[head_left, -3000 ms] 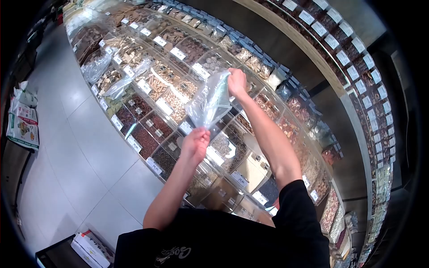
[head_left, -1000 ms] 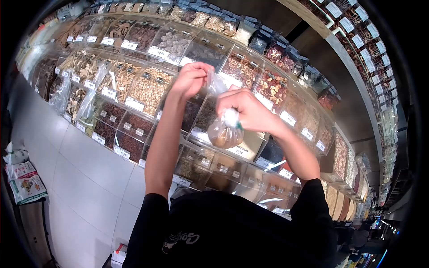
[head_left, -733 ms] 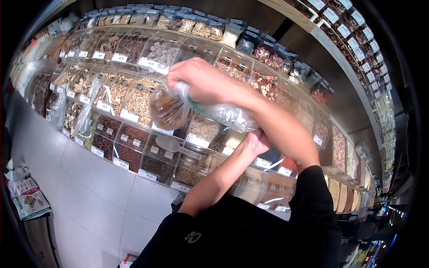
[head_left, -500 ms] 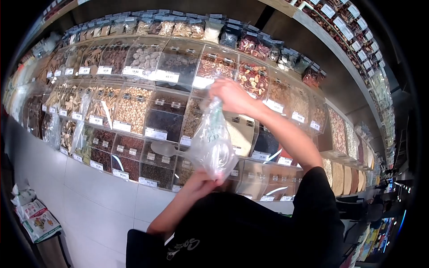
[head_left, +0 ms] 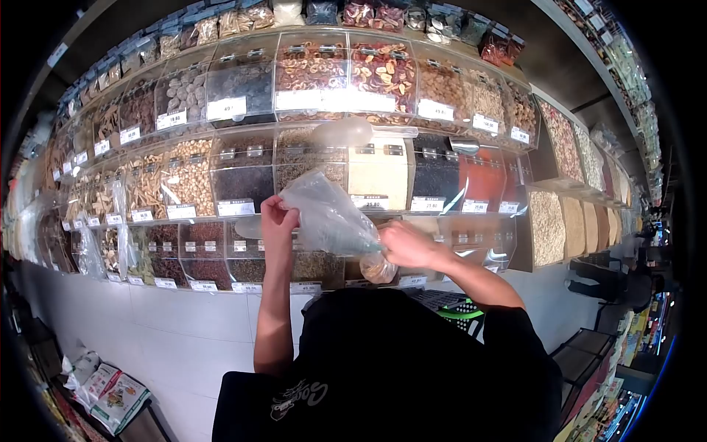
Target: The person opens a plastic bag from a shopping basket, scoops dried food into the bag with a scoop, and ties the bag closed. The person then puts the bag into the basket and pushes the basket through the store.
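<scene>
A clear plastic bag (head_left: 328, 214) is stretched between my two hands in front of the bins. My left hand (head_left: 278, 216) pinches its upper left corner. The bag's gathered right end is closed in my right hand (head_left: 401, 244), with a bulging part holding something brownish (head_left: 378, 268) hanging just below the fist. Behind the bag stand clear bins of dried goods, one with pale yellow grains (head_left: 377, 180) and one with dark seeds (head_left: 313, 151). A translucent scoop (head_left: 346, 132) lies on top of the middle row.
Small packed bags (head_left: 372, 15) line the top shelf. A basket with a green handle (head_left: 462, 312) is beside my body at the right. Printed packages (head_left: 114, 394) rest on a low stand at the lower left. Farther right, a person (head_left: 626, 287) is in the aisle.
The view has swung right along the bins. My left hand has risen from the bag's bottom to its upper left corner. My right hand has come lower, and the bag now spreads sideways.
</scene>
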A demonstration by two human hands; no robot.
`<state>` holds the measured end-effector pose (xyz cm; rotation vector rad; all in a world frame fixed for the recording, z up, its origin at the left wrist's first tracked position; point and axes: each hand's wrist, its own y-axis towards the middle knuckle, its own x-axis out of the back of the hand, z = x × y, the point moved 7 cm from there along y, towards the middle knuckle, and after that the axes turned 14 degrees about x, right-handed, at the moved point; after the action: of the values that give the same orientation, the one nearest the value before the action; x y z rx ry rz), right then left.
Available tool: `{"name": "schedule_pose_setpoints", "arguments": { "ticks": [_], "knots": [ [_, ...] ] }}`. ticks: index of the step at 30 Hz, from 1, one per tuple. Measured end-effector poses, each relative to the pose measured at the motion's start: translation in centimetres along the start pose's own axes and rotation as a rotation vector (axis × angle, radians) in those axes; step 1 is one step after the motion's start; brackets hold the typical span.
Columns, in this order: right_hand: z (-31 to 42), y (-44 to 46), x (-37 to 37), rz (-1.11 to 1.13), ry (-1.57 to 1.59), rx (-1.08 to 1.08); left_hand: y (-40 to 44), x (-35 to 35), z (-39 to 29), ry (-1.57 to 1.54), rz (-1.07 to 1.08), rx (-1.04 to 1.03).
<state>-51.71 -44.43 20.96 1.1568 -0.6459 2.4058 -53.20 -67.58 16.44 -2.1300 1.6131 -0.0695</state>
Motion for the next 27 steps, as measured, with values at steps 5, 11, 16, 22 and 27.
{"name": "schedule_pose_setpoints", "arguments": {
  "ticks": [5, 11, 16, 22, 27],
  "knots": [
    [-1.4, -0.9, 2.0, -0.2, -0.106, 0.074, 2.5, -3.1, -1.2, 0.132, 0.304, 0.242],
    [0.5, -0.9, 6.1, -0.068, -0.291, 0.055, 2.7, -5.4, -5.8, -0.049, 0.447, 0.413],
    [0.1, -0.8, 6.2, -0.088, -0.281, 0.071, 4.5, -4.9, -7.0, 0.371, 0.493, 0.165],
    [-0.6, -1.6, 10.0, -0.32, -0.245, -0.013, 5.7, -4.3, -8.1, 0.241, 0.488, 0.118],
    [-1.7, -2.1, 10.1, -0.349, -0.256, 0.006, 4.5, -4.9, -10.3, 0.28, 0.533, 0.03]
  ]
}}
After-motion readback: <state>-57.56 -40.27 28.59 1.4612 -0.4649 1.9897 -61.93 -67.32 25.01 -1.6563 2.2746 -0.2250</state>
